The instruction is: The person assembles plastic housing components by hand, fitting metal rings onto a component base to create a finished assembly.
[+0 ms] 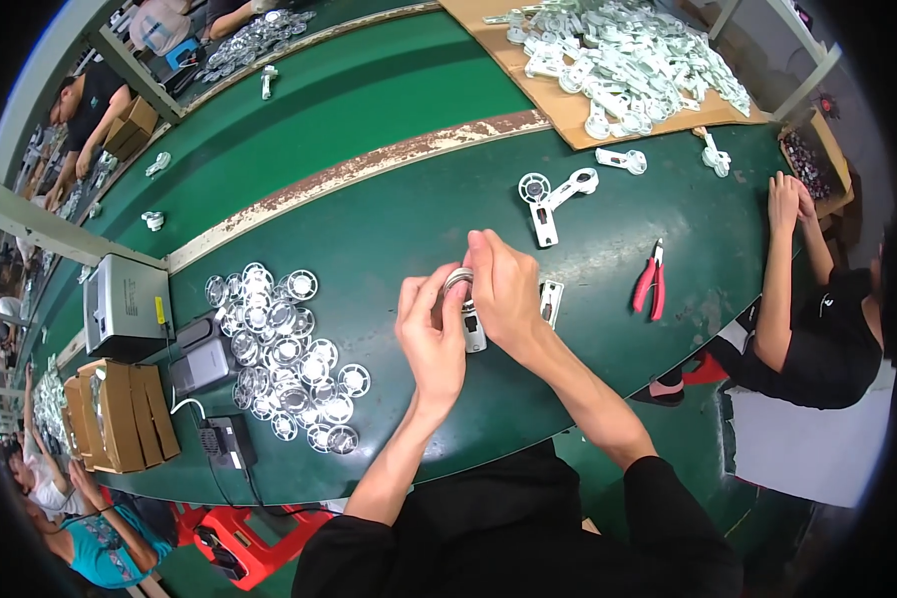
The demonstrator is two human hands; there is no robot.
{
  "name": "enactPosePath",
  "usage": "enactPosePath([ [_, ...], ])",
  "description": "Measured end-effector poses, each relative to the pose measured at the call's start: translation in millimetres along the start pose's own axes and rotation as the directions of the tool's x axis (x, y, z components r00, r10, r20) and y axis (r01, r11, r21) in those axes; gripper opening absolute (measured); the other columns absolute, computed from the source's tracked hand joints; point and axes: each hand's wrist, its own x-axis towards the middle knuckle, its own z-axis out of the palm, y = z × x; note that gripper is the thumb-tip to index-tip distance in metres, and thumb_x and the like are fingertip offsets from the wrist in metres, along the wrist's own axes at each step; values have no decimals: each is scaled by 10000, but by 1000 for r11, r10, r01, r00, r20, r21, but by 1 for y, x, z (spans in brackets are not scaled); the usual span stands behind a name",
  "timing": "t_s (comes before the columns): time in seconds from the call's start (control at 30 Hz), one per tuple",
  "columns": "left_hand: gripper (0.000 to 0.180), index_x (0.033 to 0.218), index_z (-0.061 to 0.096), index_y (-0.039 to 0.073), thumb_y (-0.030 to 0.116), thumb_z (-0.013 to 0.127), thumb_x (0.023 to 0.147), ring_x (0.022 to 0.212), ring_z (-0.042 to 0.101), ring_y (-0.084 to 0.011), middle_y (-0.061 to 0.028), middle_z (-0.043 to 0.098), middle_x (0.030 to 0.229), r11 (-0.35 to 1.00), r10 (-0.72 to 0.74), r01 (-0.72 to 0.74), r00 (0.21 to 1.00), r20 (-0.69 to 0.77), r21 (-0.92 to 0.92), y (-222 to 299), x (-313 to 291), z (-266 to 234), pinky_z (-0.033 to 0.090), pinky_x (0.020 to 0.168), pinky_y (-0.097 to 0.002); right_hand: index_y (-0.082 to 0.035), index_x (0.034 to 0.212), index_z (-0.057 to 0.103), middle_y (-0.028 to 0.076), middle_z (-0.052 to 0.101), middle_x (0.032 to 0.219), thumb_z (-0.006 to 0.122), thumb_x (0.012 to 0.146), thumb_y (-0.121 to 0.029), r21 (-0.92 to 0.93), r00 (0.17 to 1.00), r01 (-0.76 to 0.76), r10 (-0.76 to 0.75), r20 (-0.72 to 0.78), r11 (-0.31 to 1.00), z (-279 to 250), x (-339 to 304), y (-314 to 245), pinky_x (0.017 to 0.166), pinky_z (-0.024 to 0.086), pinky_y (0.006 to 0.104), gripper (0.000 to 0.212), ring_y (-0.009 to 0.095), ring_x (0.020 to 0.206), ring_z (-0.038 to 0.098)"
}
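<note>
a ring part (460,282) is pinched between left hand (431,334) and right hand (505,294), above the table's (389,229) near edge; discs (284,349) lie piled at left, brackets (628,55) heaped at the far edge, so much seems left

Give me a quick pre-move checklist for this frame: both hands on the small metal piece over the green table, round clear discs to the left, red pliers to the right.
1. Left hand touching the metal piece: ok.
2. Right hand on the same piece: ok.
3. Grip firmness: cannot tell, fingers hide most of the piece.
4. Round clear discs piled beside the left hand: ok.
5. Red pliers lying apart from the right hand on the green table: ok.
6. White bracket beyond the hands, untouched: ok.
</note>
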Motion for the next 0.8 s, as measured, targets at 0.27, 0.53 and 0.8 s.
enactPosePath([
  [0.27, 182, 1053, 634, -38, -14, 576, 882, 767, 558, -105, -52, 532, 873, 1000, 6, -5, 999, 31, -14, -1, -1, 1, 459, 644, -226, 11, 725, 457, 178, 500, 576, 402, 975, -166, 8, 996, 89, -89, 4, 996, -5, 2, 4, 465, 377, 426, 312, 362, 501, 500],
  [0.53, 195, 1073, 640, -18, 29, 567, 899, 796, 562, -106, -57, 555, 949, 994, -81, 71, 987, -140, -80, -21, 13, -14, 460, 704, -238, 24, 945, 554, 86, 617, 787, 531, 932, -134, 309, 853, -353, 167, 495, 883, -9, 13, 5, 528, 444, 250, 160, 125, 605, 568],
  [0.8, 327, 1244, 513, 6, 187, 402, 995, 940, 531, -144, -83, 469, 1156, 979, -168, 111, 913, -371, -170, -24, 29, -27, 488, 762, -284, 54, 1007, 589, 103, 651, 796, 610, 870, -99, 485, 863, -457, 242, 443, 746, -1, 59, 26, 576, 549, 281, 206, 152, 645, 635],
])
